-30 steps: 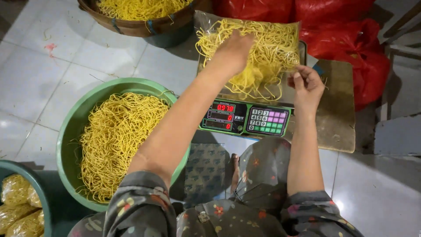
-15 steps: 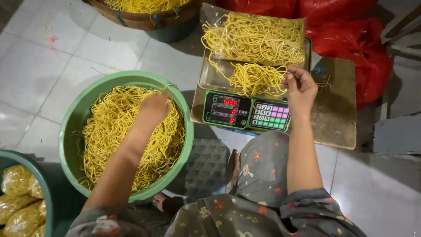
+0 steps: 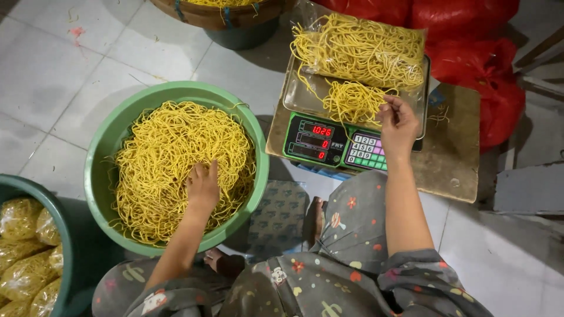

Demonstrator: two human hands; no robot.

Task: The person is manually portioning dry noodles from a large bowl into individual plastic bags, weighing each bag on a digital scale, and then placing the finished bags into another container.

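Observation:
A green basin (image 3: 104, 154) full of yellow noodles (image 3: 170, 152) sits on the tiled floor at my left. My left hand (image 3: 202, 186) is pressed into those noodles, fingers spread among the strands. A digital scale (image 3: 329, 142) stands on a low wooden board (image 3: 452, 158); its metal tray carries a clear bag of noodles (image 3: 361, 50) and a smaller loose clump (image 3: 351, 103). My right hand (image 3: 398, 124) rests at the tray's near edge, fingertips pinching strands of the loose clump.
A dark green tub (image 3: 61, 246) with several bagged noodle packs (image 3: 23, 252) stands at the bottom left. A brown basket of noodles (image 3: 223, 12) is at the top. Red plastic bags (image 3: 482, 64) pile at the upper right.
My left hand left the noodles on the scale tray, swung down to the green basin and sank into its noodles. My right hand stayed at the tray's edge.

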